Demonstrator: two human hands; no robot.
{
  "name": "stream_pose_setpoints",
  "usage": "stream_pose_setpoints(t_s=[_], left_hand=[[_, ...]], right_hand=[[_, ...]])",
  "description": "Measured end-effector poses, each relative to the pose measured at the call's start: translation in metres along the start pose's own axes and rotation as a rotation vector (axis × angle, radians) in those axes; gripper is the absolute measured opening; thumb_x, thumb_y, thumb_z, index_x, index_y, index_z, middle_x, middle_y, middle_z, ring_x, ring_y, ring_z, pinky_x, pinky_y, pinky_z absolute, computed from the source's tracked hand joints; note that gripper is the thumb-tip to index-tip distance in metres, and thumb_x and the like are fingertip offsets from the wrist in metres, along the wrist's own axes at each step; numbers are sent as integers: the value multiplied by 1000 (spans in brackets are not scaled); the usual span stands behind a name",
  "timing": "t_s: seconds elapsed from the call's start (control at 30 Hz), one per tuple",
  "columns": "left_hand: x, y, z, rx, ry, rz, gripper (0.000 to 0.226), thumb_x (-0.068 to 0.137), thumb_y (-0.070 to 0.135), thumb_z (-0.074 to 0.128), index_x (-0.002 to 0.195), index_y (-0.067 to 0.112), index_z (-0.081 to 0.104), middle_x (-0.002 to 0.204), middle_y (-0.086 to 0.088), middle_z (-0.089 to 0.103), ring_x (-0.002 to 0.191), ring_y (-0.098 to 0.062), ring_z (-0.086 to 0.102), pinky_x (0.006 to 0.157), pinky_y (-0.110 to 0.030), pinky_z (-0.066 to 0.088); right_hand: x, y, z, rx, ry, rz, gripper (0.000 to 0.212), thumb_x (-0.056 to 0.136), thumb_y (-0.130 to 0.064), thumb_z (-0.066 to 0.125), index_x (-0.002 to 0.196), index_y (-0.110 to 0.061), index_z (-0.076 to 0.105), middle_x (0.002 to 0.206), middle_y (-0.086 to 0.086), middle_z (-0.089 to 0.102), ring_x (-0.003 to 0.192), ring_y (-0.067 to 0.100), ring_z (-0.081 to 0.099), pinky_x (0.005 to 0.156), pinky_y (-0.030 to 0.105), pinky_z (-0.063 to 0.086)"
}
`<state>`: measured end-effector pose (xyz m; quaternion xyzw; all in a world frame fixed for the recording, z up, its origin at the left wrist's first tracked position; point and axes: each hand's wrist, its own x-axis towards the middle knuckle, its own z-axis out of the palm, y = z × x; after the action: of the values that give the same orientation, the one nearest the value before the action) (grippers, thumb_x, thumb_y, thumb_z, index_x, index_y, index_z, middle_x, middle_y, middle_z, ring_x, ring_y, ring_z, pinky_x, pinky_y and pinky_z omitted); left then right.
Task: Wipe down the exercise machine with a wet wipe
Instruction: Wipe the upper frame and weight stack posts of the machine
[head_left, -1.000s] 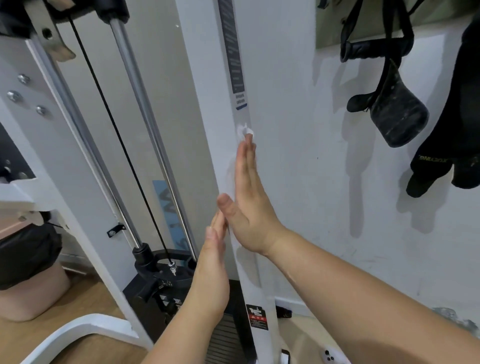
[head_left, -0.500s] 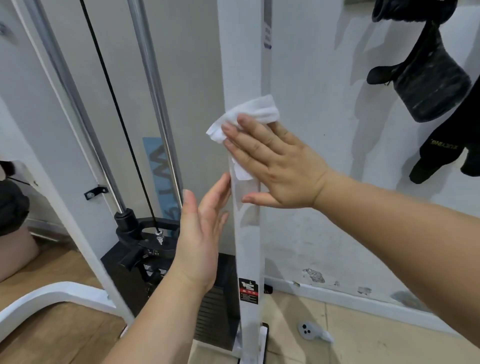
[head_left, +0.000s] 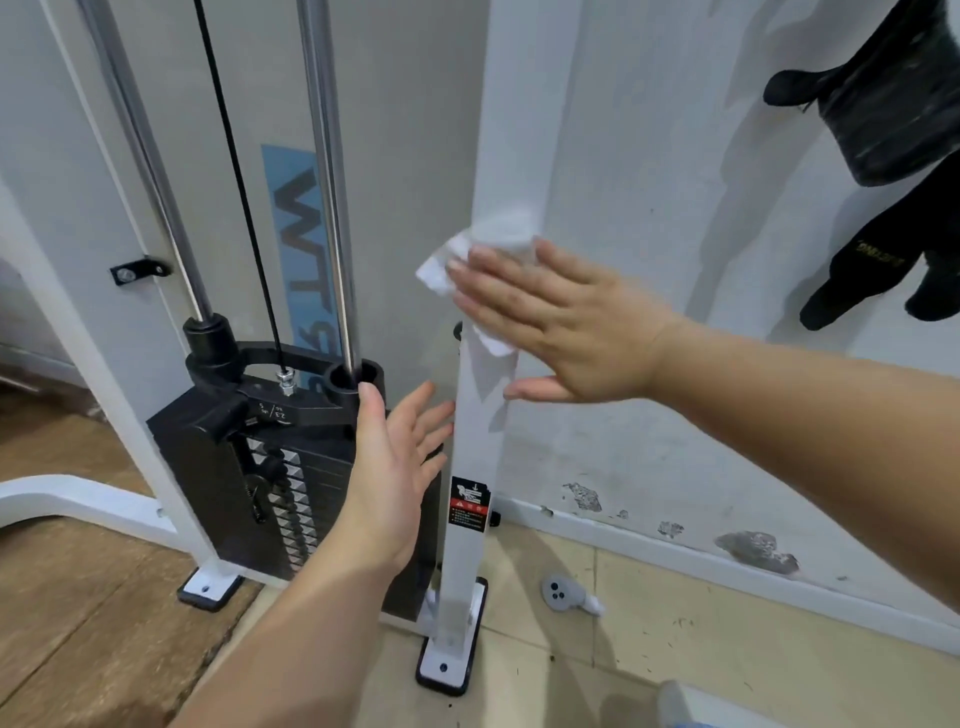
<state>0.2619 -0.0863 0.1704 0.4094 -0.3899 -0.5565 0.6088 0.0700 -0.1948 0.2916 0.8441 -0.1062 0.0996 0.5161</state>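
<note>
The right hand (head_left: 566, 322) lies flat against the white upright post (head_left: 480, 415) of the exercise machine, its fingers (head_left: 488, 291) spread and straight, pressing a crumpled white wet wipe (head_left: 470, 254) onto the post's face. The wipe bunches out past the fingertips on the far side and a corner of it pokes out below the palm; the hand pins it rather than pinching it.

The left hand (head_left: 395, 467) hovers open just below and to the near side of those fingers, palm turned toward the post, its fingertips right at the post's edge; whether they actually touch it is hard to tell. It holds nothing.

Below the left hand, a black and red warning sticker (head_left: 469, 503) sits on the post, and lower still the post ends in a bolted foot plate (head_left: 447, 660) on the tiled floor (head_left: 649, 649). Behind the left hand stands the black weight stack (head_left: 249, 467), with two chrome guide rods (head_left: 327, 182) and a thin black cable (head_left: 234, 171) rising from it. Past the right wrist, dark gloves and straps (head_left: 893, 156) hang on the scuffed white wall (head_left: 675, 312).
</note>
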Motion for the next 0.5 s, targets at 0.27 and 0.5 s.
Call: stream_pose_setpoints(t_s=[0.27,0.5], left_hand=[[-3,-32,-40,519,208,106,81,85,82,13,145,41,52,150,19,50,142,1,39,124,-41,24],[-5,-68,-54,1001,101,-48,63,103,57,5,158,37,28,167,18,15,143,12,-8,126,-44,-10]], right_hand=[[-26,-90,35,47,-115,30,91,102,-67,28,163,-3,11,171,17,8,159,30,5,126,45,-15],[-39,-119,50,34,-209,-162,89,103,-63,30,164,-3,4,172,13,3,159,25,-2,127,42,-15]])
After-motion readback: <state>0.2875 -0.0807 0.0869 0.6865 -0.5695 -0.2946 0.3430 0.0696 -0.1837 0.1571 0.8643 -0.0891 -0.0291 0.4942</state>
